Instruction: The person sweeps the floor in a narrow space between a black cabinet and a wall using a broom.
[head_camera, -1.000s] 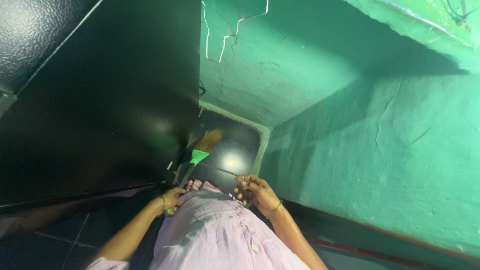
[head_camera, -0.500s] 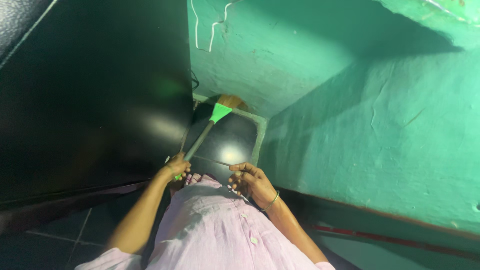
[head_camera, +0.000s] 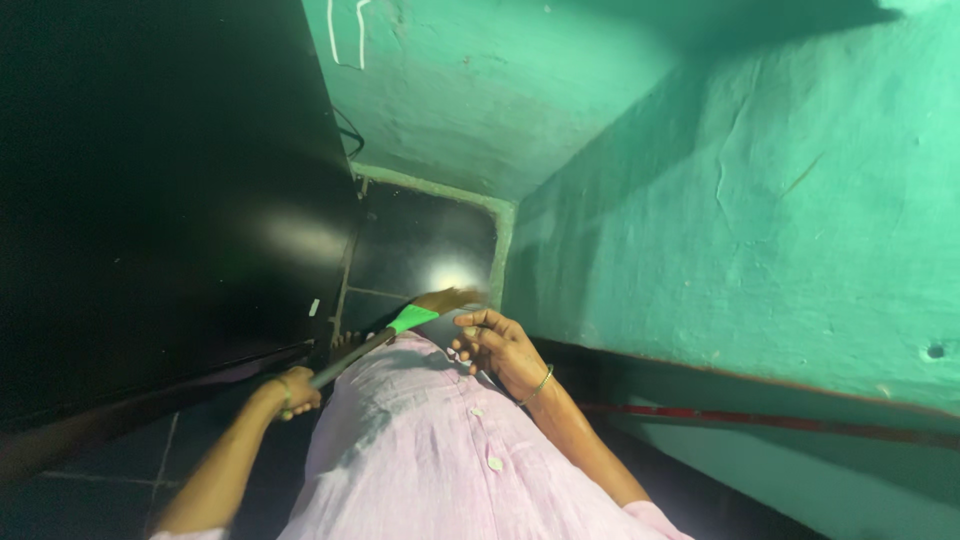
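My left hand (head_camera: 297, 392) closes around the dark handle of a broom (head_camera: 372, 345), whose green collar and tan bristles reach down to the dark tiled floor (head_camera: 420, 250) ahead. My right hand (head_camera: 497, 347) hovers beside the collar, fingers loosely curled, holding nothing. Green walls (head_camera: 720, 220) enclose the narrow corner.

Green walls (head_camera: 760, 200), black glossy cabinet (head_camera: 150, 200), pale pink shirt (head_camera: 440, 450), green-collared broom (head_camera: 412, 319).

A broom (head_camera: 400, 328) is held low over the floor (head_camera: 420, 255), between a cabinet (head_camera: 170, 200) on the left and a wall (head_camera: 740, 230) on the right.
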